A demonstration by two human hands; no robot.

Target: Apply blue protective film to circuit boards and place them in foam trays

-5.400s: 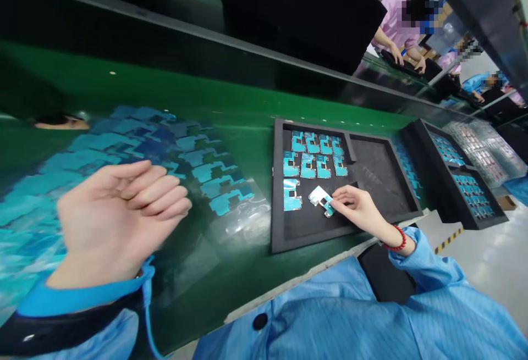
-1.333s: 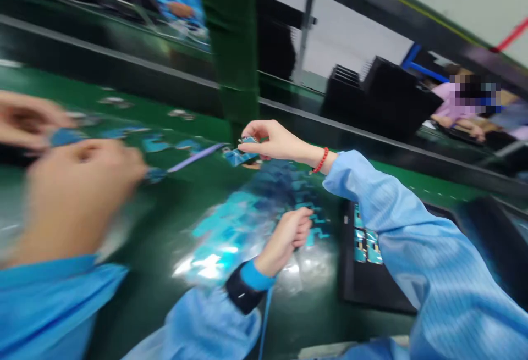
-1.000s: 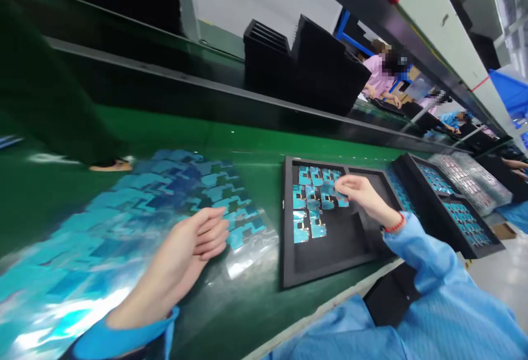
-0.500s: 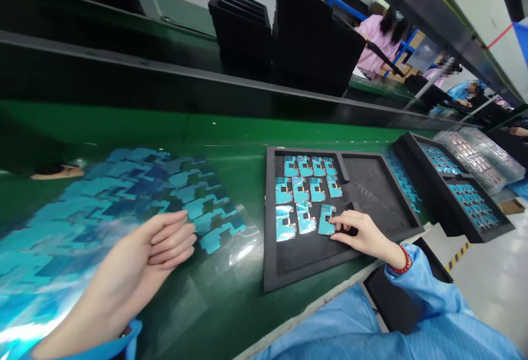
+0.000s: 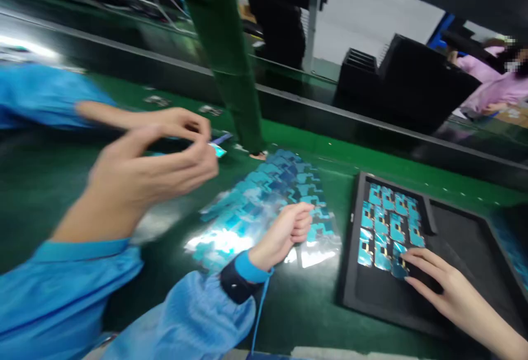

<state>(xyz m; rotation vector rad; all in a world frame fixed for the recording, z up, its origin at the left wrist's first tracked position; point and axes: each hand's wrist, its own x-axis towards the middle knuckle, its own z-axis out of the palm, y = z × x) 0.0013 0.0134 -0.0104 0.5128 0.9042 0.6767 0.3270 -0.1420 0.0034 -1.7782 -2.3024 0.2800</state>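
My right hand (image 5: 445, 288) pinches the edge of a blue-green circuit board (image 5: 398, 266) between thumb and fingers, at the end of the lowest row in a black tray (image 5: 350, 288). More such boards stand in rows in the tray's left part. My left hand (image 5: 286, 231), with a black wrist strap (image 5: 238, 282) and a blue cord, is curled closed above the right side of a sheet of boards (image 5: 264, 184) under shiny clear film. Nothing shows sticking out of its fingers.
At left, a co-worker's two hands (image 5: 165, 167) in blue sleeves hold a small blue-green piece (image 5: 218, 150). A green post (image 5: 225, 46) rises behind the film-covered boards. Black bins (image 5: 412, 85) stand on the back ledge. Someone in pink (image 5: 490, 82) is beyond.
My view has swung left, bringing the co-worker's hands into sight and shifting the tray rightward. My right hand stays at the same board, and my left hand stays curled.
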